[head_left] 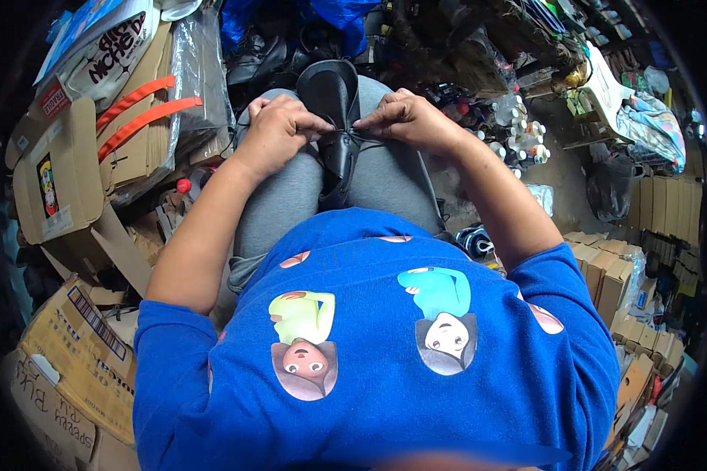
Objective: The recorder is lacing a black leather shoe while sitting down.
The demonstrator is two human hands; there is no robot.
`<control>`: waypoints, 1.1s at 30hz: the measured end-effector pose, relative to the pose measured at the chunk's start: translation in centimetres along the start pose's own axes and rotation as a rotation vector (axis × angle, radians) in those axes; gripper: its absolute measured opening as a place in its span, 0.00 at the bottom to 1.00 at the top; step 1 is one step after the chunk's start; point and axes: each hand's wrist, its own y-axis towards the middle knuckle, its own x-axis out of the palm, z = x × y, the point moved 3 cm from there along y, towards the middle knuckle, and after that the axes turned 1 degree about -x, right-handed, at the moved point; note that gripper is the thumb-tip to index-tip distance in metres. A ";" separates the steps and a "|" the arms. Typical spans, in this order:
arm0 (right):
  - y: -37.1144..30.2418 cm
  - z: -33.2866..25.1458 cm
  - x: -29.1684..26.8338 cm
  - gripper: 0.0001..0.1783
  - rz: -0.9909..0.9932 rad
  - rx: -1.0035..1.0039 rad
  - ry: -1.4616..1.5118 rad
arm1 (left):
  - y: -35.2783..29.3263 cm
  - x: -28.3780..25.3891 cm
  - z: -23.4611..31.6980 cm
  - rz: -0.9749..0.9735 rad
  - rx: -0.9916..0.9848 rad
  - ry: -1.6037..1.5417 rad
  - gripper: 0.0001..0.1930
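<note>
A black leather shoe (337,161) rests on my lap between my thighs, its opening pointing away from me. A thin dark shoelace (357,136) runs across its front, near the middle. My left hand (284,129) is closed at the left side of the shoe, thumb and index finger pinched by the lace. From the right, my right hand (407,122) mirrors it, fingers closed in a pinch on the lace. Both fingertips nearly meet over the lacing. The exact grip on the thin lace is small and partly hidden by my fingers.
More black shoes (261,56) lie beyond my knees near a blue plastic sheet (353,22). Cardboard boxes (59,177) crowd the left, with two orange strips (145,110). To the right are several small bottles (526,141), a white chair (605,74) and stacked boxes (605,271).
</note>
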 end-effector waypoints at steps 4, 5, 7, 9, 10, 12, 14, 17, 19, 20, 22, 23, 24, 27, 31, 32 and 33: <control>1.1 0.4 -0.2 0.16 -0.168 0.030 0.246 | 1.2 0.3 -0.8 -0.071 0.060 -0.053 0.09; 1.2 0.4 -0.1 0.16 -0.181 0.061 0.265 | 1.4 0.7 -1.0 -0.065 0.087 -0.079 0.09; 1.4 0.2 -0.1 0.17 -0.190 0.090 0.280 | 1.6 0.7 -0.9 -0.058 0.118 -0.102 0.08; 1.2 0.0 -0.1 0.18 -0.184 0.133 0.229 | 1.4 0.6 -0.7 -0.022 0.119 -0.065 0.07; 1.0 0.1 0.0 0.18 -0.185 0.133 0.226 | 1.1 0.5 -0.5 -0.020 0.119 -0.066 0.07; 0.5 -0.2 0.1 0.18 -0.067 -0.008 0.078 | 0.5 -0.1 -0.1 0.028 0.101 -0.075 0.06; 0.1 -1.0 -0.3 0.18 -0.044 -0.017 -0.025 | 0.3 -0.8 0.8 0.073 0.088 -0.006 0.07; -0.6 -1.7 -0.1 0.19 0.011 -0.058 -0.158 | -1.1 -1.0 1.9 0.117 0.047 0.045 0.08; -0.7 -1.7 -0.1 0.19 0.042 -0.093 -0.196 | -1.1 -1.0 2.0 0.125 0.018 0.027 0.08; -0.7 -1.5 0.0 0.19 0.022 -0.028 -0.131 | -0.7 -0.8 1.8 0.090 -0.073 -0.012 0.07; -0.6 -1.7 0.1 0.19 -0.002 0.032 -0.063 | -0.5 -0.4 1.4 0.023 -0.266 -0.087 0.11; -0.5 -1.9 0.1 0.19 -0.020 0.090 0.029 | -0.4 -0.2 1.6 0.024 -0.268 -0.087 0.11; -0.5 -1.9 0.0 0.19 -0.036 0.149 0.119 | 0.0 0.1 2.0 0.071 -0.261 -0.040 0.12; -0.3 -1.5 0.2 0.18 -0.065 0.123 0.143 | 0.0 0.4 1.7 0.136 -0.268 -0.044 0.12; -0.3 -1.4 0.0 0.19 -0.070 0.124 0.157 | -1.0 0.1 1.3 0.264 -0.314 -0.199 0.07; -0.3 -1.3 0.1 0.19 -0.078 0.133 0.145 | -1.3 0.1 1.6 0.264 -0.312 -0.197 0.07; -0.2 -1.2 0.1 0.20 -0.090 0.141 0.132 | -1.6 -0.2 2.6 0.330 -0.147 -0.096 0.05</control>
